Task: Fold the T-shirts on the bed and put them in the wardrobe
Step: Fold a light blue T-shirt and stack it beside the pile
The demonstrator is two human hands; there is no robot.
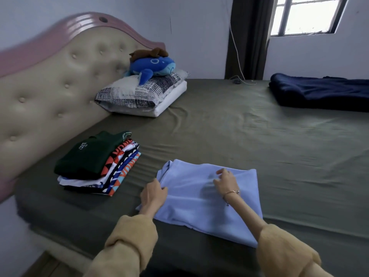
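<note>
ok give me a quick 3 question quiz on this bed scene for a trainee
1. True or false: the dark green shirt tops the folded stack.
2. Which garment are both hands on? A) light blue T-shirt B) navy blanket C) pillow
3. What lies on the pillow?

Key:
1. True
2. A: left hand pinches its left edge, right hand rests on top
3. Blue plush toy

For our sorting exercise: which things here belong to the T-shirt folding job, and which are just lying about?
Job: light blue T-shirt; stack of folded T-shirts; left hand; right hand.
Lying about: pillows; blue plush toy; navy blanket; cable.
</note>
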